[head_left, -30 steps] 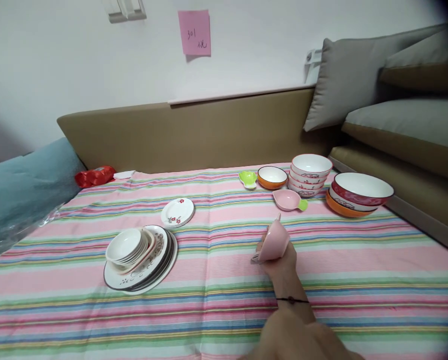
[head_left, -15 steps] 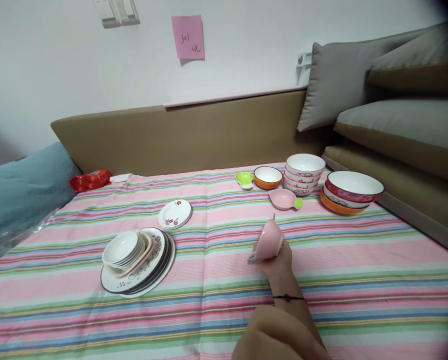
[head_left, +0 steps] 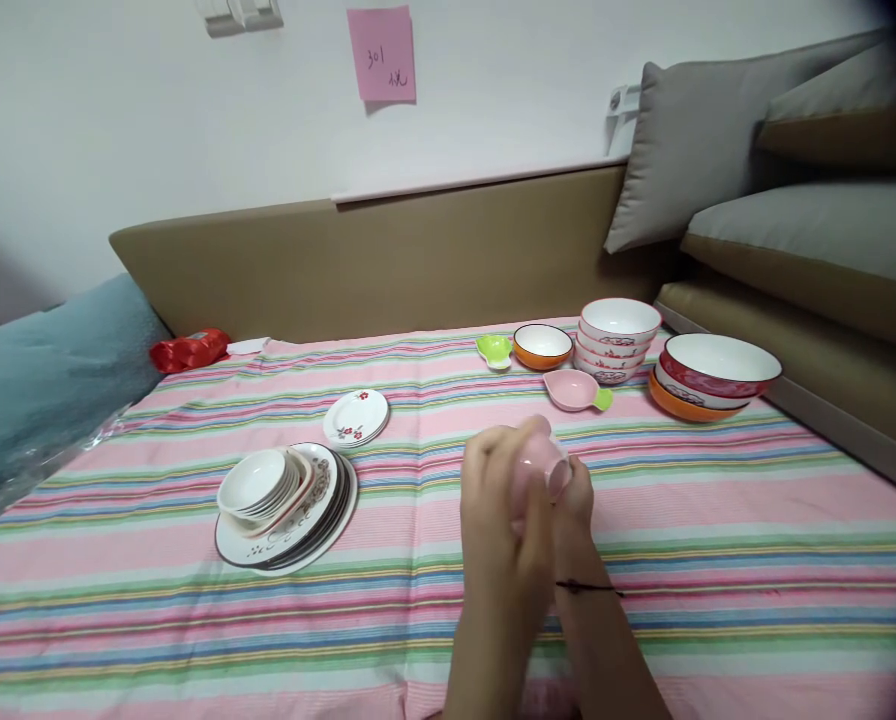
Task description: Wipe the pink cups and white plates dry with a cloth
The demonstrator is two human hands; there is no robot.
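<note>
Head view has my forearms stretched forward side by side over the striped cloth. My left hand and right hand curl around the pink bowl, clasping it between them, raised mid-table.

A stack of plates sits on the striped cloth, a small flowered plate just behind it. Far right stand a green dish, an orange bowl, stacked white bowls, a pink dish and two big nested bowls.
</note>
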